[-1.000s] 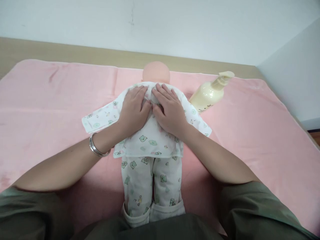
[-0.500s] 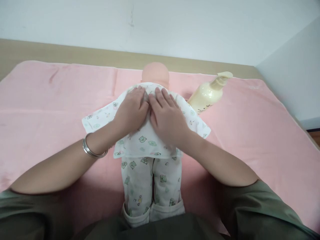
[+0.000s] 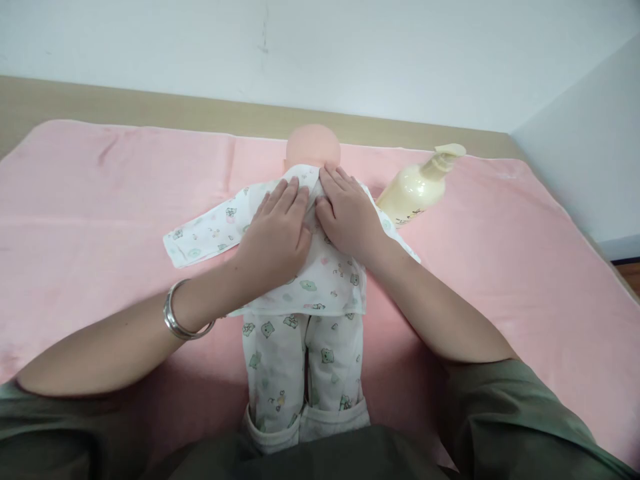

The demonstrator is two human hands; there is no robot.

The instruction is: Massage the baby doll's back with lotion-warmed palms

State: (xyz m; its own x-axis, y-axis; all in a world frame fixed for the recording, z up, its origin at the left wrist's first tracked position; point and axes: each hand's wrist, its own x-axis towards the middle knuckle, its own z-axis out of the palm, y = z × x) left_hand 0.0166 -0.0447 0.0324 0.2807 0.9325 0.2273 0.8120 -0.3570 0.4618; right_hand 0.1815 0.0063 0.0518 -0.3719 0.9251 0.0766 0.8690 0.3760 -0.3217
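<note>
A baby doll (image 3: 314, 143) lies on a pink mat, its bald head at the far end and no face showing. It wears a white printed shirt (image 3: 305, 287) and matching trousers (image 3: 327, 360). My left hand (image 3: 280, 233) rests flat on the left part of the shirt's back, fingers stretched toward the head. Higher up on the right, my right hand (image 3: 350, 217) lies on the shirt near the neck with its fingers extended. Neither hand grips anything. Both cover part of the shirt, and my right forearm hides much of the right sleeve.
A cream pump bottle (image 3: 415, 190) leans or lies tilted just right of the doll's shoulder. The pink mat (image 3: 100, 193) covers most of the wooden surface (image 3: 200, 110), which meets a white wall (image 3: 350, 60) at the back.
My left hand has slid down the doll's back, toward me. My right hand has moved up and slightly right toward the neck. The shirt has shifted slightly under them.
</note>
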